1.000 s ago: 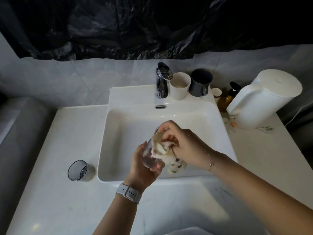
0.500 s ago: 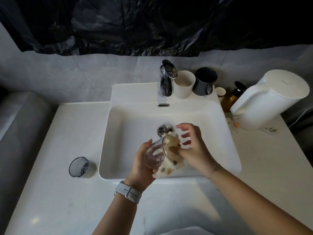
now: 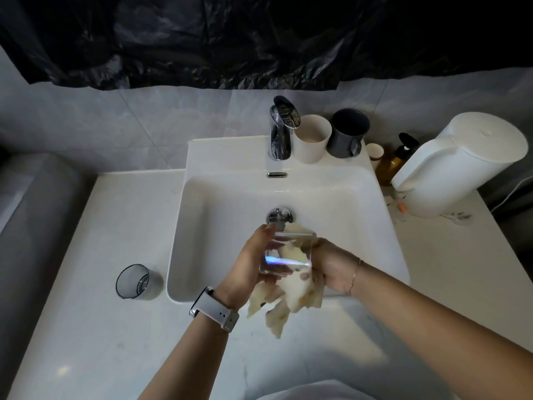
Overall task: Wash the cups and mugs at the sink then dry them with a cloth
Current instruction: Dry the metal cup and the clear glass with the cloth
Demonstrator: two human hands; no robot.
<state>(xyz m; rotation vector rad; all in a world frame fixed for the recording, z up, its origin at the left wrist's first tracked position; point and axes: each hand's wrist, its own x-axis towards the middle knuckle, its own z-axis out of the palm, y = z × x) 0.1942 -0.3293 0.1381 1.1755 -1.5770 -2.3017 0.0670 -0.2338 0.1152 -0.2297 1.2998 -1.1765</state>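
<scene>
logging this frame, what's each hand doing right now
Left hand: grips the clear glass over the sink.
Right hand: holds the cloth pushed into the glass.

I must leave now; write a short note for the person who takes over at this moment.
Left hand: grips the clear glass over the sink.
Right hand: holds the cloth, pushed into the glass.
Grey glass lies on the counter, left of the sink. White cup and dark mug stand by the tap.
Done: unclear beyond this glass, being dried now.
Left: finish it; the rest possibly too.
</scene>
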